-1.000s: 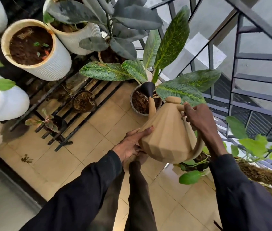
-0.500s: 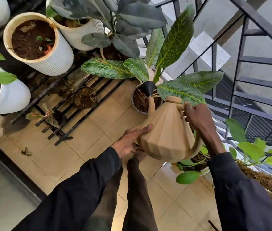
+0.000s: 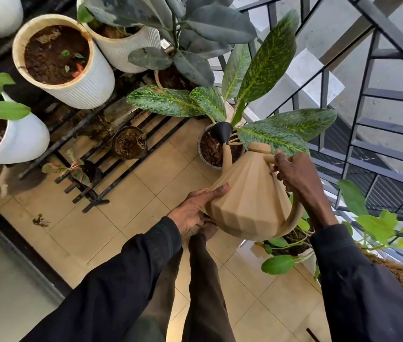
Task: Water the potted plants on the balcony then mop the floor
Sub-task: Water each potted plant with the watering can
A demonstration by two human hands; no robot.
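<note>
I hold a tan faceted watering can (image 3: 247, 201) tilted forward. My right hand (image 3: 296, 178) grips its curved handle at the top. My left hand (image 3: 195, 211) cups the can's lower left side. The can's black spout tip (image 3: 222, 130) hangs over the soil of a speckled grey pot (image 3: 204, 156) that carries a plant with large spotted green leaves (image 3: 269, 60). No water stream is visible. A mop is not in view.
White ribbed pots (image 3: 87, 85) and a smooth white pot (image 3: 23, 141) stand on a black metal rack (image 3: 92, 154) at left. Two small dark pots (image 3: 129, 143) sit on its lower bars. A railing (image 3: 368, 119) runs along the right, a leafy pot (image 3: 291, 245) below my right arm. The floor is beige tile (image 3: 131, 208).
The view has drifted slightly; the can and both hands keep the same hold, with the spout still over the speckled pot.
</note>
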